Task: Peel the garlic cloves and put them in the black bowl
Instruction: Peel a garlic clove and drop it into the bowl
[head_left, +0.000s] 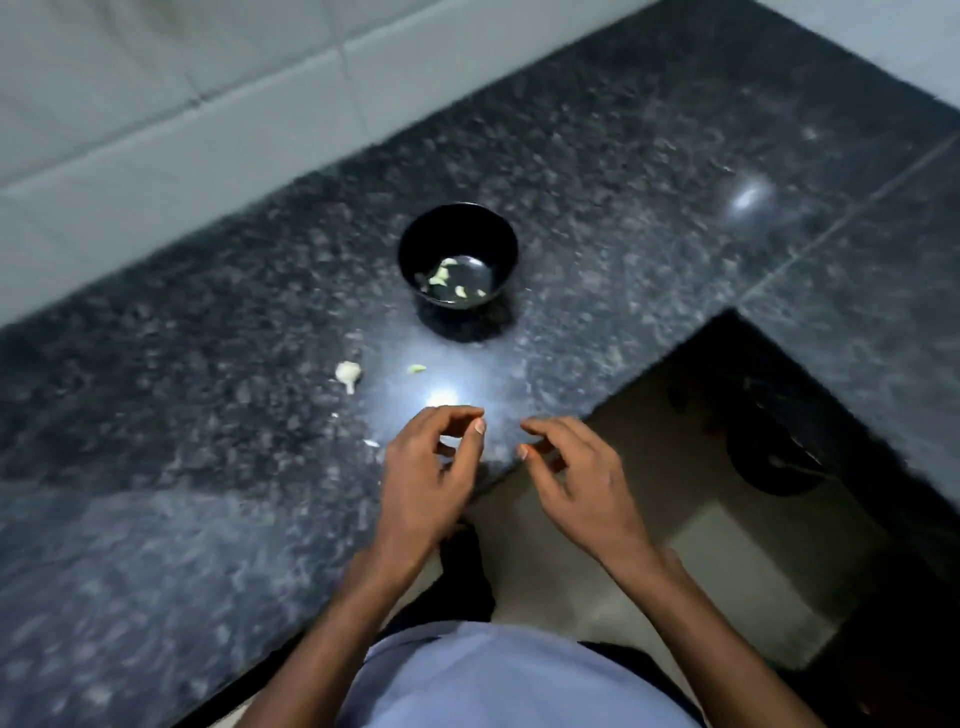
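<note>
At the far left, pale wall tiles (156, 104) border a dark speckled granite counter (182, 467) that fills most of the head view. On the counter, left of centre, lies a white garlic bulb piece (348, 373) with a short stem pointing toward the person, and a few tiny white skin flakes (371, 443) sit between it and the left hand. A little to the right of the bulb piece, a single small greenish clove (416, 368) rests on the stone, apart from both hands and nearer the person than the bowl. Beyond it stands the black bowl (415, 244), upright, with several pale peeled cloves (442, 273) scattered on its bottom; the bowl is well away from either hand, farther from the person. The left hand (431, 467) hovers over the counter's near edge with its fingers loosely curled and thumb and forefinger close together; motion blur leaves it unclear whether anything is pinched between them. Just to its right, the right hand (571, 473) is held beside it, not touching it, fingers bent in a relaxed way, and nothing shows in its grasp. Further right the counter turns a corner around a floor area (701, 519), where a dark round object (774, 447) lies, too blurred to identify.
</note>
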